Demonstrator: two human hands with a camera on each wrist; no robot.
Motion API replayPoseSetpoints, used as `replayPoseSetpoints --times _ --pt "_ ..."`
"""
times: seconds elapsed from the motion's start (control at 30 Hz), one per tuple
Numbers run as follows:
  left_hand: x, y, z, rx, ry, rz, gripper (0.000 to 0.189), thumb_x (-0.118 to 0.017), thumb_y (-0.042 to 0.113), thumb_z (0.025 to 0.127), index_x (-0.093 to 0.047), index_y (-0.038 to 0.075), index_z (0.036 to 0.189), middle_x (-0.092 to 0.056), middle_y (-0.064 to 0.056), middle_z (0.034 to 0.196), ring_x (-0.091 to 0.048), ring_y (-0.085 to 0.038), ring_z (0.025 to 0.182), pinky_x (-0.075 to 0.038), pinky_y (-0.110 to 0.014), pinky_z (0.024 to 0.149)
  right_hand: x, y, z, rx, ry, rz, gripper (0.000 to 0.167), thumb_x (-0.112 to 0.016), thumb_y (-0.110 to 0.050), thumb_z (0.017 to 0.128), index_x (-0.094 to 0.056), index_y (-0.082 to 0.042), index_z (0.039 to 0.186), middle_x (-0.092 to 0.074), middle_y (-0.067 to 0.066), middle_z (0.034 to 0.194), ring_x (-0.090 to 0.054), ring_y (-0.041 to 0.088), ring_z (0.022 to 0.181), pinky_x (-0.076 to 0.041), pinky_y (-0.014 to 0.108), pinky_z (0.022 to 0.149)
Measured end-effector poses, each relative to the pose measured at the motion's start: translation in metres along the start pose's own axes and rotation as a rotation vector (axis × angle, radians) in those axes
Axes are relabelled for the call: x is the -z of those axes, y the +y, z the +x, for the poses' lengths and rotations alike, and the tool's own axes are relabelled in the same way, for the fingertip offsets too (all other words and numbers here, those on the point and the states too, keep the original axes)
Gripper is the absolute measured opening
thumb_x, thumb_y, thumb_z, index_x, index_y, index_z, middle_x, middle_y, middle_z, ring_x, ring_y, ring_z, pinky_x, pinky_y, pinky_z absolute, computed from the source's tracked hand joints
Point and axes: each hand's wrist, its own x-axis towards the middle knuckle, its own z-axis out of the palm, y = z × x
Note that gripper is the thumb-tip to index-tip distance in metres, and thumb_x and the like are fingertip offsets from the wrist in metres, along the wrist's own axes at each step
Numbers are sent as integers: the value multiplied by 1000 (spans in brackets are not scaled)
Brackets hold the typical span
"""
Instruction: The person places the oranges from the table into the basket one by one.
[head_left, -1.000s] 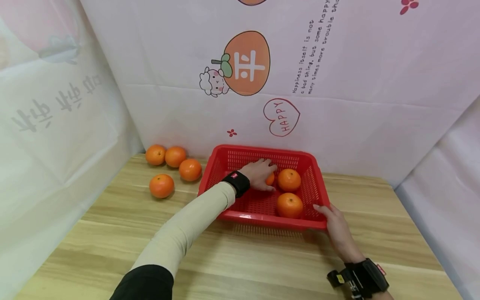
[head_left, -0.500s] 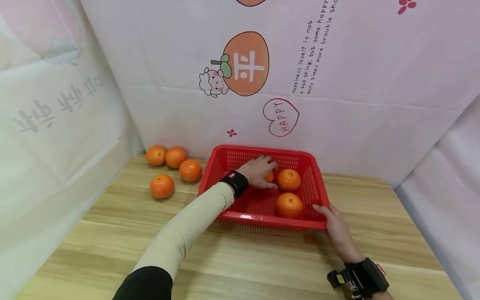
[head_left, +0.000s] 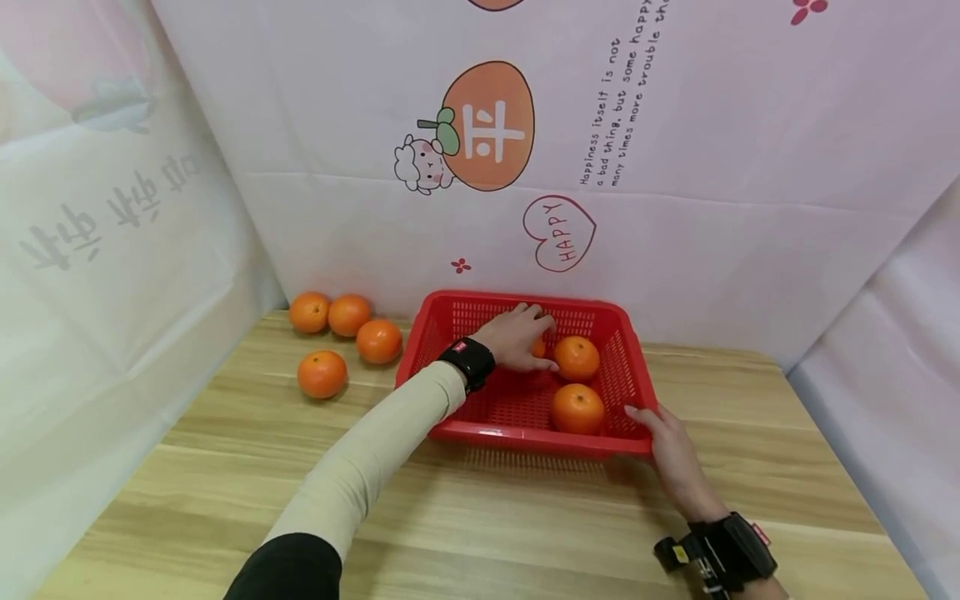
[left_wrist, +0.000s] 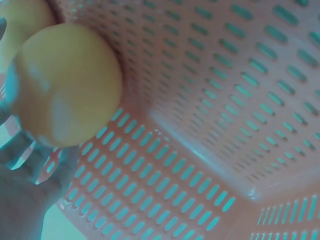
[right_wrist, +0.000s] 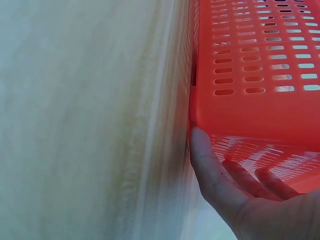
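A red perforated plastic basket stands on the table with two oranges in plain sight, one orange behind the other orange. My left hand reaches into it, fingers and thumb curved round a third orange that the hand mostly hides. In the left wrist view the fingers lie against that orange, close over the basket floor. At the near right corner my right hand grips the basket, thumb over the rim. The right wrist view shows its other fingers against the basket's outside.
Left of the basket, several oranges sit on the wooden table: a row of oranges at the back and a single orange nearer. Printed white cloth hangs behind and at both sides.
My left hand has shifted slightly toward the back of the basket, and the orange in it moved a little that way too. The right hand and basket have stayed put.
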Motion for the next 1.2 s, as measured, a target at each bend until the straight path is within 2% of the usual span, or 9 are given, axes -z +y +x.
replayPoseSetpoints --times 0.23,0.47,0.73,0.9,1.03,1.2 --pt "10 0 -3 4 -18 -56 67 -66 69 92 -57 23 140 -55 -3 133 -51 -20 117 -54 -36 101 0 0 0 -5 0 2 59 -42 -28 112 -29 -6 165 -56 11 145 -69 5 102 -58 19 85" --pt "23 4 -6 -43 10 -46 72 -66 68 93 -55 20 146 -54 -5 140 -50 -22 125 -55 -36 102 1 2 0 -8 6 12 59 -43 -28 112 -29 -6 165 -59 -3 136 -68 3 102 -58 19 85" --pt "33 10 -10 -37 14 -48 71 -65 69 93 -54 23 146 -53 -3 146 -50 -20 127 -53 -36 108 -2 1 -2 0 2 -1 59 -42 -29 113 -28 -7 165 -54 8 147 -67 2 104 -57 17 86" --pt "49 12 -13 -49 14 -81 74 -66 68 93 -55 19 147 -55 -5 147 -54 -20 127 -52 -38 111 -3 2 -2 -9 -2 -4 58 -41 -29 113 -28 -7 165 -52 10 149 -67 4 105 -57 18 87" --pt "63 12 -17 -68 45 -107 74 -65 67 94 -56 16 147 -58 -5 143 -58 -18 124 -55 -35 107 -2 2 -1 -9 1 8 58 -41 -28 113 -28 -7 165 -56 4 144 -67 3 104 -57 18 86" --pt "73 11 -24 -61 67 -131 73 -64 68 95 -56 17 147 -57 -5 146 -58 -18 127 -53 -36 110 1 2 0 -8 0 19 58 -43 -27 112 -29 -6 165 -61 -7 133 -68 0 102 -57 18 86"
